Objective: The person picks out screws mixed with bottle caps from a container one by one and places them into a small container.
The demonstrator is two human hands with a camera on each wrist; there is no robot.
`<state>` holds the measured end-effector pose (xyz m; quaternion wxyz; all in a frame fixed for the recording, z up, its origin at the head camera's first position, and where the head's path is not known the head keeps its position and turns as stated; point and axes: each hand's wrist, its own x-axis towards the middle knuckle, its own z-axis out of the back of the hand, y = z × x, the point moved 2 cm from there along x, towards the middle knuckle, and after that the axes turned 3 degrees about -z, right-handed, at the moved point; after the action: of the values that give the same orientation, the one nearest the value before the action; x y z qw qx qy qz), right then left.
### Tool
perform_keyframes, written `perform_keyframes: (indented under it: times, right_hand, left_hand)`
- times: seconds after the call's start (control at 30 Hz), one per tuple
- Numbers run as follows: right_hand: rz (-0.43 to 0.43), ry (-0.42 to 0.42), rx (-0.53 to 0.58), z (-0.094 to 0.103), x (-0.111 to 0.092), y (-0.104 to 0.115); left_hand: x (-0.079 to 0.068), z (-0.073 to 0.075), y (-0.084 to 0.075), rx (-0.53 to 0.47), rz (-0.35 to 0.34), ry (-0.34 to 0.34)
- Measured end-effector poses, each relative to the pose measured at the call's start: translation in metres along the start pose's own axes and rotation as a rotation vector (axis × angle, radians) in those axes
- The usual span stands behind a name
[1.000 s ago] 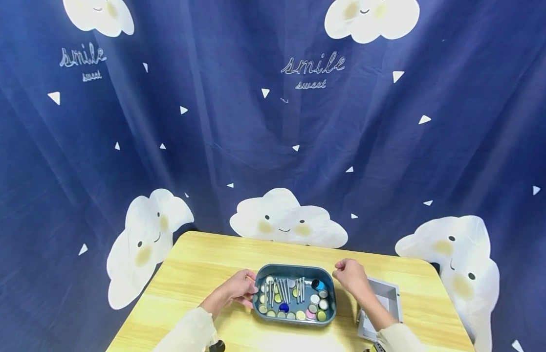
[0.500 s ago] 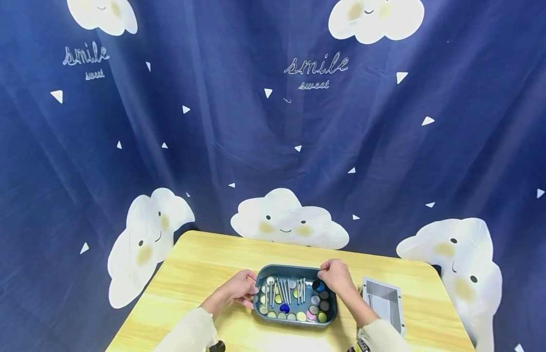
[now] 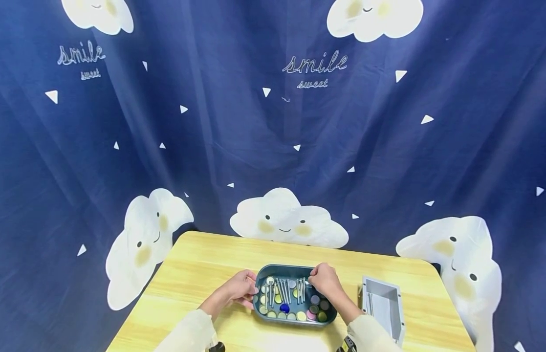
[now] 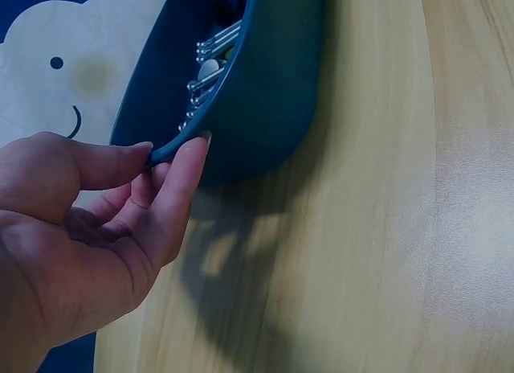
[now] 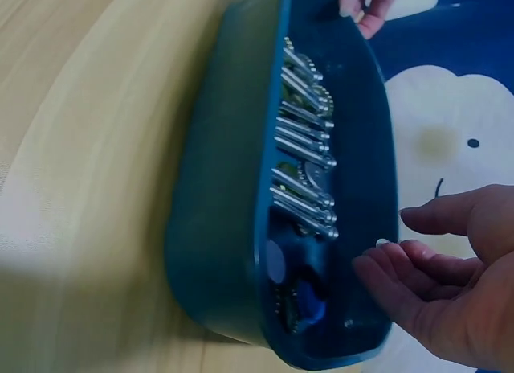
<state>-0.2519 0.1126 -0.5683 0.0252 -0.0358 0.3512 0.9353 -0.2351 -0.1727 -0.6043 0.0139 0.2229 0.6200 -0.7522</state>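
Note:
A dark teal box (image 3: 294,322) with rounded corners stands on the table, holding several long silver nails (image 3: 283,291) with rounded heads and several bottle caps (image 3: 301,316), one of them deep blue. My left hand (image 3: 235,288) pinches its left rim between thumb and fingers, as the left wrist view shows plainly. Over the right end of the box is my right hand (image 3: 327,281). In the right wrist view, its thumb and bent fingers (image 5: 401,288) are apart at the far rim with nothing between them. That hand and its shadow cover some caps.
To the right stands a grey open box (image 3: 389,303) with silver nails (image 3: 370,304) along its left side. The wooden table (image 3: 202,264) ends at the back against a blue curtain (image 3: 264,161) printed with white clouds.
My right hand has moved left, from beside the grey box to over the right end of the teal box. The left hand has kept its hold on the rim.

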Motion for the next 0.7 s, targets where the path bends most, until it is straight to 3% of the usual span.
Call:
perform_keyframes:
  times: [0.27, 0.47, 0.7]
  right_hand:
    - [-0.041, 0.026, -0.001, -0.016, 0.001, -0.005]
    - [-0.030, -0.012, -0.065, -0.026, 0.004, -0.008]
    - [-0.105, -0.012, -0.124, -0.031, 0.007, -0.008]
  left_hand:
    - [0.001, 0.001, 0.004, -0.008, -0.004, 0.006]
    - [0.001, 0.002, 0.005, -0.006, -0.011, 0.008]
    - [0.001, 0.002, 0.003, -0.014, -0.017, 0.010]
